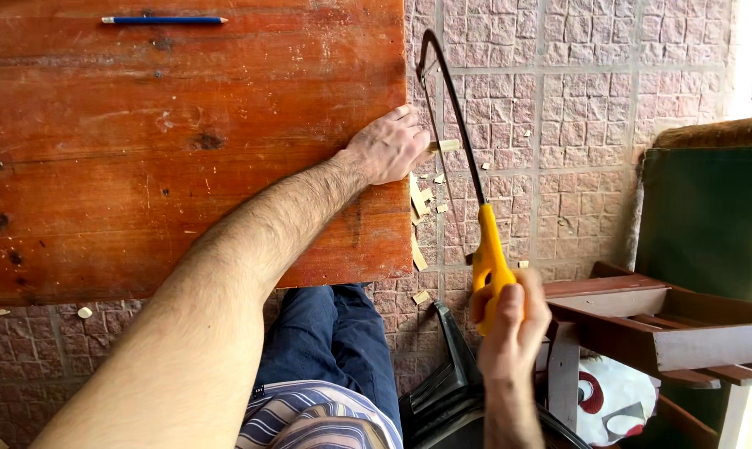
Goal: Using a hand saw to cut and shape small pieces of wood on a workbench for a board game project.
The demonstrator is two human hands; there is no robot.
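Red-brown table (143, 150) at left, over pink tiled floor (592, 83). Dark wooden chair (659, 320) lower right. Left hand (388, 148) pressed on table edge, pinning small wood strip (445, 145). Right hand (511, 328) clamped on yellow-handled saw (467, 179), blade beside strip. Offcuts (419, 204) scattered below. Blue pencil (164, 19) top left.

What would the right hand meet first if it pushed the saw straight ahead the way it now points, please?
Probably the small wooden piece held at the table edge by the left hand; the right hand drives the saw toward it, though depth is unclear.
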